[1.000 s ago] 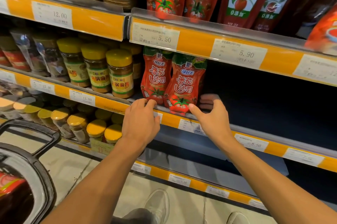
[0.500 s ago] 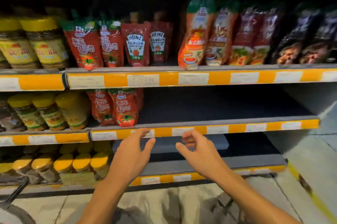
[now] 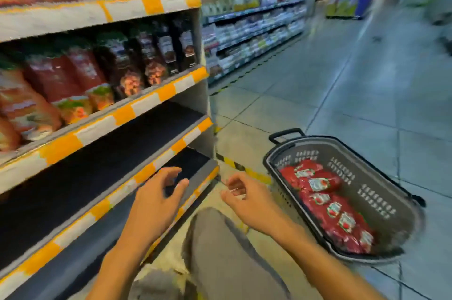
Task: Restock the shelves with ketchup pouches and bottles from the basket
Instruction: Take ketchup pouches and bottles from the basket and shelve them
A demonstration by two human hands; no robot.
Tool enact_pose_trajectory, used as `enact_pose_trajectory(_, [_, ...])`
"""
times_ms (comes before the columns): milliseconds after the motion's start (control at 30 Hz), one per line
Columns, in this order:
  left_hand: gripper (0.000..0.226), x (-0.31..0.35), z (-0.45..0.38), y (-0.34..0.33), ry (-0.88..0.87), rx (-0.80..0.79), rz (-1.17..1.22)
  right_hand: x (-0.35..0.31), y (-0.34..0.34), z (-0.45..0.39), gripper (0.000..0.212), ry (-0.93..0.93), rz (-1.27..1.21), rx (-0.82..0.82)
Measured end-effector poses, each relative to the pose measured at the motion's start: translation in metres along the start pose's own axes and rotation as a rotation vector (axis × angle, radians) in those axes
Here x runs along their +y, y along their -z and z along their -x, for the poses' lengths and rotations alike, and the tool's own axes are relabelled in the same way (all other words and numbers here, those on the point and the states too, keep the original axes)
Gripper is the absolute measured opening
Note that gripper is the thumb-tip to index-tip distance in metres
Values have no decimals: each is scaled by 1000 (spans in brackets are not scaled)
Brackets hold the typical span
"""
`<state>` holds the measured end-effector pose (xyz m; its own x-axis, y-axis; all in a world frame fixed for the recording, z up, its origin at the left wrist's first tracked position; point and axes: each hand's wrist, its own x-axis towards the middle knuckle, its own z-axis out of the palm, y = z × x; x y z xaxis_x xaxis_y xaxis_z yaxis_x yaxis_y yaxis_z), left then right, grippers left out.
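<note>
both hands empty, fingers loosely apart: left hand [image 3: 156,198], right hand [image 3: 247,199]. ketchup pouches [image 3: 325,204] in basket [image 3: 381,192], lower right. advice: grip one pouch mid-body, stand it upright on empty shelf [image 3: 102,162].

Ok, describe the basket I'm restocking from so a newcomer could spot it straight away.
Start at the end of the shelving unit, where the aisle floor opens out to the right. The basket sits on the tiles there, beyond the right hand. It is the only dark grey oval tub there, perforated, with red ketchup pouches inside.
</note>
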<state>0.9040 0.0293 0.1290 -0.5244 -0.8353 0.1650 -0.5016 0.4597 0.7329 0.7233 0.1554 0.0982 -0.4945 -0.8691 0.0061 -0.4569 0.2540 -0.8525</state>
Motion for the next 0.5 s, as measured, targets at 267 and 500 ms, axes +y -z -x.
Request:
enact_pose_trajectory(267, [18, 88, -64, -160, -208, -369, 71, 107, 101, 30, 22, -358, -3, 327])
enact_pose_trajectory(500, [22, 114, -110, -308, -327, -691, -109, 220, 140, 23, 16, -629, -26, 435])
